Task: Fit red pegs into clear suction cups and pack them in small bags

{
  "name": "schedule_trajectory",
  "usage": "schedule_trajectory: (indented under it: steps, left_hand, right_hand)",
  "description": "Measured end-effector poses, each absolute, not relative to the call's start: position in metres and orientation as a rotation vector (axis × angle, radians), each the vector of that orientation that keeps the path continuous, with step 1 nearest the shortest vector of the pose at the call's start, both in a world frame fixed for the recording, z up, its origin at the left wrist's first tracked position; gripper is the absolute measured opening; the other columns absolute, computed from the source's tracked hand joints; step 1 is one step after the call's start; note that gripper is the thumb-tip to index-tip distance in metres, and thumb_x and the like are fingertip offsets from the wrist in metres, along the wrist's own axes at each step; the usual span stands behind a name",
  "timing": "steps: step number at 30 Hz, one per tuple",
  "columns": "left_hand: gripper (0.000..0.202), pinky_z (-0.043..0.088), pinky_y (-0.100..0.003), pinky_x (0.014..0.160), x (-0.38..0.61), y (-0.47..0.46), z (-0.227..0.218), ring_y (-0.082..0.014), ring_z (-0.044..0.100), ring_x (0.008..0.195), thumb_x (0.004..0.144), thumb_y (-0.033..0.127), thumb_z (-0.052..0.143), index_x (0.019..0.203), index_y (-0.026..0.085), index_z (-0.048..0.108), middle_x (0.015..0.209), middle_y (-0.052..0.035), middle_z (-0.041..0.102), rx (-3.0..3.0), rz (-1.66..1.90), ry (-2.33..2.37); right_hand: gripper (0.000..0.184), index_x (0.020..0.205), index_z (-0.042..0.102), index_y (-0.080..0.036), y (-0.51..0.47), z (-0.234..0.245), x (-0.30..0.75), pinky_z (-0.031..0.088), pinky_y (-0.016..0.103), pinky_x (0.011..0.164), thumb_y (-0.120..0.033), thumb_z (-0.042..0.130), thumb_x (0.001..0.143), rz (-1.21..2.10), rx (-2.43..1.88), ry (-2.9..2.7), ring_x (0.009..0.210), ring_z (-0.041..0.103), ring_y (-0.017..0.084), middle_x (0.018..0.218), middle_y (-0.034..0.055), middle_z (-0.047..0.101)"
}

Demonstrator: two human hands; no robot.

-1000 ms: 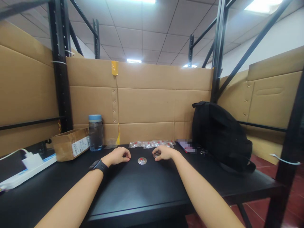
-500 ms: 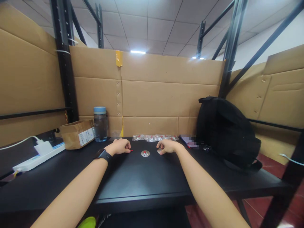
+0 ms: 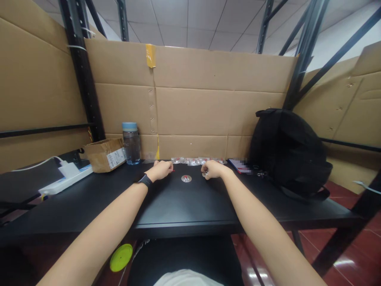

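Between my hands, a round, shiny, clear-and-silver disc (image 3: 186, 178) with a red part at its centre lies flat on the black table (image 3: 178, 206). My left hand (image 3: 161, 170), with a dark watch (image 3: 145, 181) on its wrist, is closed to the left of the disc. A small red piece (image 3: 173, 171) pokes out from its fingertips; its kind cannot be made out. To the right of the disc, my right hand (image 3: 212, 170) pinches a second round shiny disc (image 3: 205, 173), partly hidden by the fingers.
Clear packets (image 3: 195, 161) with red and silver bits lie in a row along the cardboard wall (image 3: 190, 111). At left stand a water bottle (image 3: 131, 143), an open cardboard box (image 3: 104, 155) and a white power strip (image 3: 68, 179). A black backpack (image 3: 288, 155) sits at right.
The camera has tilted down, so the table sits higher in view. The second disc now appears tilted up in my right fingers. My left hand still pinches the red piece.
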State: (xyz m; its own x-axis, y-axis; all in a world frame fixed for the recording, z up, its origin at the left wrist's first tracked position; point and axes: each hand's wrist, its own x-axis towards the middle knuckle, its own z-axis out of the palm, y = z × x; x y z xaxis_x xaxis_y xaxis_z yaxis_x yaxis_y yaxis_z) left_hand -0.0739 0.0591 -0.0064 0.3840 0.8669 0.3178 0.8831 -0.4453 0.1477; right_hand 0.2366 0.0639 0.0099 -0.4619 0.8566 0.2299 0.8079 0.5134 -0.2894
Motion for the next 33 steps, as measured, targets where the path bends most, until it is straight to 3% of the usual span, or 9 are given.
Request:
schedule_trajectory:
  steps: [4,11,15,22,29,33]
  left_hand:
    - [0.015,0.043,-0.031,0.089,-0.068,0.057,-0.005,-0.0224,0.071,0.100,0.091,0.029,0.062,0.101,0.025,0.072,0.101,-0.0037,0.079,-2.569,-0.716,-1.569]
    - [0.021,0.043,-0.034,0.092,-0.050,0.042,0.006,-0.0227,0.070,0.097,0.091,0.042,0.065,0.094,0.027,0.077,0.097,-0.0023,0.079,-2.571,-1.146,-1.448]
    - [0.023,0.047,-0.033,0.092,-0.042,0.045,0.004,-0.0214,0.066,0.101,0.093,0.042,0.061,0.097,0.025,0.076,0.104,-0.0040,0.073,-2.551,-1.400,-1.387]
    - [0.018,0.047,-0.035,0.103,-0.035,0.054,-0.004,-0.0215,0.063,0.108,0.090,0.033,0.063,0.096,0.021,0.073,0.112,-0.0062,0.064,-2.590,-1.593,-1.279]
    - [0.019,0.048,-0.036,0.104,-0.034,0.048,0.001,-0.0219,0.062,0.110,0.090,0.033,0.063,0.095,0.019,0.073,0.111,-0.0082,0.062,-2.660,-1.674,-1.161]
    - [0.017,0.050,-0.035,0.099,-0.033,0.045,0.003,-0.0218,0.064,0.105,0.087,0.032,0.066,0.090,0.018,0.075,0.108,-0.0083,0.064,-2.622,-1.726,-1.196]
  right_hand:
    - [0.027,0.086,0.078,-0.022,0.058,0.010,0.227,0.052,0.029,0.073,-0.017,0.082,0.060,0.195,-1.238,-2.352,0.077,0.070,0.021,0.085,0.0028,0.077]
    - [0.043,0.111,0.071,-0.022,0.050,0.008,0.193,0.055,0.033,0.088,-0.028,0.083,0.070,0.317,-0.862,-2.011,0.093,0.072,0.020,0.106,0.0042,0.077]
    - [0.049,0.117,0.066,-0.022,0.040,0.010,0.176,0.056,0.032,0.085,-0.030,0.083,0.072,0.413,-0.700,-1.939,0.097,0.073,0.021,0.114,0.0064,0.074]
    - [0.044,0.114,0.067,-0.021,0.030,0.012,0.164,0.057,0.034,0.086,-0.028,0.082,0.073,0.483,-0.651,-1.928,0.102,0.074,0.023,0.108,0.0067,0.076]
    - [0.045,0.109,0.067,-0.021,0.034,0.008,0.163,0.059,0.035,0.086,-0.031,0.085,0.069,0.611,-0.622,-1.857,0.101,0.074,0.024,0.108,0.0069,0.076]
    - [0.042,0.096,0.065,-0.020,0.036,0.005,0.161,0.059,0.038,0.090,-0.038,0.088,0.066,0.752,-0.600,-1.765,0.101,0.074,0.023,0.110,0.0084,0.076]
